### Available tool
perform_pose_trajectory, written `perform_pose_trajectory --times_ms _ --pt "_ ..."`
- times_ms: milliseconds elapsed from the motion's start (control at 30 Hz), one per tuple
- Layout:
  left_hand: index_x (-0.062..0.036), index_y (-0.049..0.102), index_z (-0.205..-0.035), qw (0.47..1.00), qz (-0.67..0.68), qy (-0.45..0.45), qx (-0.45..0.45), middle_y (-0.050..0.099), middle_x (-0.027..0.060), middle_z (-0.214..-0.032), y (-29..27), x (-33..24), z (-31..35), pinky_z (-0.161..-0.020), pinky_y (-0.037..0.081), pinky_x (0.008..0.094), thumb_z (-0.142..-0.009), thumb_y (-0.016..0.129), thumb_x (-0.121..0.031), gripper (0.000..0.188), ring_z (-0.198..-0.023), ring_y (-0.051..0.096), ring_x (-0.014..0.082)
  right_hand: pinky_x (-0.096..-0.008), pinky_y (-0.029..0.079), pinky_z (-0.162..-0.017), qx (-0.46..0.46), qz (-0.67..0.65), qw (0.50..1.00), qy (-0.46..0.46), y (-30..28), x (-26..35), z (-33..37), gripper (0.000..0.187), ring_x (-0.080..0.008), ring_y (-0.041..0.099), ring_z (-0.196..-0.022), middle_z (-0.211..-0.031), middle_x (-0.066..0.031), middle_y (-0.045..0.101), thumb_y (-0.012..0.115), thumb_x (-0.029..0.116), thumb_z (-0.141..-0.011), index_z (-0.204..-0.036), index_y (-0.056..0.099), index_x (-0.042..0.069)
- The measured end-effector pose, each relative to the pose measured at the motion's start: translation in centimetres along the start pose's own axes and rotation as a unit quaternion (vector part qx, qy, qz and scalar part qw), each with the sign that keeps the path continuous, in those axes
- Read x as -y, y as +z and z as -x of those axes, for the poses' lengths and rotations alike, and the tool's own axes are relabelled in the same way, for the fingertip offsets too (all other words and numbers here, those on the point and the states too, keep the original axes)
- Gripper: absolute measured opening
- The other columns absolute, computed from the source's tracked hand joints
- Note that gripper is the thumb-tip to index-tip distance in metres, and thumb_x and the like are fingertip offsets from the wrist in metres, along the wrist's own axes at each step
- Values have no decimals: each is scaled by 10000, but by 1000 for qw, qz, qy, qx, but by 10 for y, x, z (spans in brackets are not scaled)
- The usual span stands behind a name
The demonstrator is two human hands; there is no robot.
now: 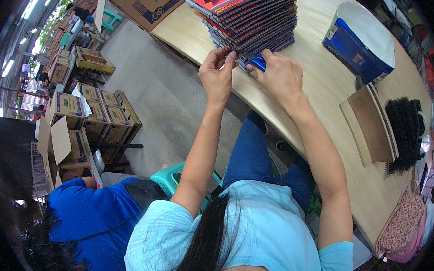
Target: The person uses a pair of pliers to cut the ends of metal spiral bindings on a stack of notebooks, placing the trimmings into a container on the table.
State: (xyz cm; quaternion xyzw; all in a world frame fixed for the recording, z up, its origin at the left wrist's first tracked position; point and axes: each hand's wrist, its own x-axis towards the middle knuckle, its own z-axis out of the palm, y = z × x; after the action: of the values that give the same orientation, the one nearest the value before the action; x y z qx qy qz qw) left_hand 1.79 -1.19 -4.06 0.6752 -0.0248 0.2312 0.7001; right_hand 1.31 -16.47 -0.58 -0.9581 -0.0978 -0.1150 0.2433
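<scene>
A tall stack of spiral notebooks [253, 23] with a red cover on top stands at the table's near edge, dark coils facing right and toward me. My left hand [218, 76] is closed in a pinch at the lower near corner of the stack. What lies between its fingertips is too small to make out. Close beside it, my right hand [281, 77] is wrapped round a small blue-handled tool [257, 63], which looks like pliers. The tool points left toward the same low corner; its tip is partly hidden by the fingers.
On the table [319, 92] are a blue open box [354, 49], brown boards [369, 125] and a bundle of black coils [403, 134]. A carton [145, 4] stands beyond the stack. A person in blue [97, 222] sits at my left, near stacked cartons [104, 116].
</scene>
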Motion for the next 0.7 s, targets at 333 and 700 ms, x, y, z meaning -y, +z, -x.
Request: perform_pose_trajectory --times_ms 333,700 --pt "81 611 -1033 999 -30 14 -9 668 121 -940 0 3 0 -723 588 286 -899 652 -60 199 -836 672 167 -456 478 -700 -103 85 990 -39 -4 2 6 400 -275 644 -871 -912 -84 648 738 435 -747 -914 658 81" --pt "82 607 -1061 999 -31 12 -15 669 134 -959 -7 1 0 -725 587 288 -897 654 -62 223 -846 674 171 -460 515 -675 -8 12 1000 23 -15 0 0 418 -287 660 -862 -915 -98 663 730 451 -758 -914 658 70"
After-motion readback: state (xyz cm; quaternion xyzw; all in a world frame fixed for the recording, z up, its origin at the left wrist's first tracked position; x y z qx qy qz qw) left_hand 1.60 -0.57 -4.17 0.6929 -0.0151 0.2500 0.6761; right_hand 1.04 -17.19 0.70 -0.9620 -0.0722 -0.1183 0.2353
